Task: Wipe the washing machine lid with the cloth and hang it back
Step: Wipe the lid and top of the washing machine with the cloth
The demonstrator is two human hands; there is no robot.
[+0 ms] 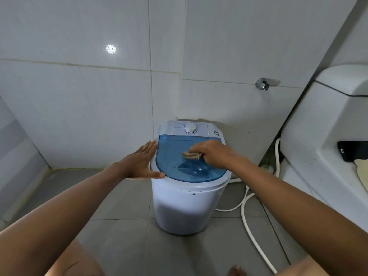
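A small white washing machine [185, 208] stands on the grey floor in the wall corner. Its translucent blue lid [175, 168] is down, with a white dial [190, 128] behind it. My right hand [213, 153] presses a folded beige cloth [191, 155] onto the middle of the lid; most of the cloth is hidden under the fingers. My left hand [142, 162] lies flat with fingers spread against the machine's left rim, thumb on the front edge, holding nothing.
White tiled walls close in behind and to the left. A metal tap [262, 84] juts from the wall on the right. A large white appliance [326, 136] stands at the right with a black phone [352, 151] on it. White hoses [246, 214] trail on the floor.
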